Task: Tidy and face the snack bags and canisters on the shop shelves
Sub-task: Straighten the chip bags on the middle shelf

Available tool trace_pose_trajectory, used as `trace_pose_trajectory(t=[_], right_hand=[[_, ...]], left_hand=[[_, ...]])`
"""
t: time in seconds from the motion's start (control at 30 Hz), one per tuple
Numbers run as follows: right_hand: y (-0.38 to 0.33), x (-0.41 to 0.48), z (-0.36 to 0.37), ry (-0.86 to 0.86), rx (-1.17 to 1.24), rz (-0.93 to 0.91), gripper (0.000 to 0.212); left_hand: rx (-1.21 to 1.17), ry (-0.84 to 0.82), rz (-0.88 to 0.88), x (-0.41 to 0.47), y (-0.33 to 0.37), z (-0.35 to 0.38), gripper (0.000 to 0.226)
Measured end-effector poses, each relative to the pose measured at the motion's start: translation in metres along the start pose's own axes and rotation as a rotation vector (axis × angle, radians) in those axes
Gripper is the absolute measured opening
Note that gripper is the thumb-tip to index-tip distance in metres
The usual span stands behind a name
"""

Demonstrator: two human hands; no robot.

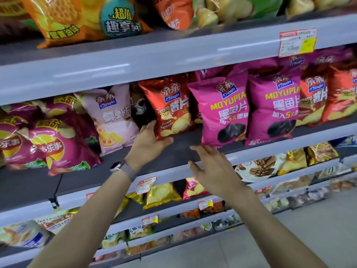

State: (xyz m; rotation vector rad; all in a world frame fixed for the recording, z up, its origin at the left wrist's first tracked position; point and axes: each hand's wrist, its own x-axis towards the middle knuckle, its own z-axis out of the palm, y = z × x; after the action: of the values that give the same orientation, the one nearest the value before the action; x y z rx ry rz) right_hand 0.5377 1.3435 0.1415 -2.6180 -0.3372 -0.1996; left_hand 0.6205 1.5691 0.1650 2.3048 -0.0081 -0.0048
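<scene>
My left hand (148, 144) grips lower corner of red chip bag (171, 107), upright on middle shelf (116, 171). Right hand (210, 163) released, fingers spread, below magenta bag (222, 113). Magenta bags look faced; red bag and slumped purple bags (58, 144) left to do, I judge.

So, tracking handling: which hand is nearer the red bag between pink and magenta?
Left. The left hand grips the red bag low down; the right hand hovers apart, lower right.

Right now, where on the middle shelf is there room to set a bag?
Bare shelf runs along the front, before the leftmost bags and pale pink bag, up to the red chip bag. From the magenta bags rightward it's packed.
</scene>
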Motion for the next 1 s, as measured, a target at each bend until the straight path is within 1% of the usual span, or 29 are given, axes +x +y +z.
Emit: trace_pose_trajectory(t=[0.07, 0.13, 0.3, 0.4, 0.6, 0.67, 0.8, 0.9, 1.0], right_hand=[[-0.003, -0.003, -0.002, 0.009, -0.048, 0.012, 0.048], [-0.005, -0.008, -0.004, 0.031, -0.097, 0.03, 0.047], [-0.007, -0.029, -0.008, 0.108, -0.189, 0.134, 0.052], [-0.001, -0.044, -0.017, 0.137, -0.199, 0.22, 0.055], [0.043, -0.062, -0.044, 0.181, -0.224, 0.35, 0.049], [0.063, -0.06, -0.058, 0.199, -0.233, 0.369, 0.05], [0.109, -0.044, -0.091, 0.271, -0.198, 0.406, 0.053], [0.145, -0.031, -0.117, 0.356, -0.129, 0.405, 0.053], [0.184, -0.019, -0.142, 0.401, -0.085, 0.391, 0.052]], left_hand=[[0.162, -0.069, 0.058, -0.038, 0.012, -0.007, 0.07], [0.259, -0.1, 0.089, -0.063, 0.015, -0.01, 0.059], [0.374, -0.145, 0.115, -0.093, 0.008, -0.009, 0.053], [0.419, -0.166, 0.141, -0.097, 0.012, -0.003, 0.051], [0.374, -0.168, 0.162, -0.092, 0.025, 0.027, 0.052], [0.367, -0.168, 0.159, -0.087, 0.033, 0.037, 0.054], [0.351, -0.144, 0.154, -0.066, 0.052, 0.059, 0.068], [0.245, -0.079, 0.141, -0.047, 0.072, 0.077, 0.081], [0.092, -0.003, 0.117, -0.029, 0.095, 0.096, 0.083]])
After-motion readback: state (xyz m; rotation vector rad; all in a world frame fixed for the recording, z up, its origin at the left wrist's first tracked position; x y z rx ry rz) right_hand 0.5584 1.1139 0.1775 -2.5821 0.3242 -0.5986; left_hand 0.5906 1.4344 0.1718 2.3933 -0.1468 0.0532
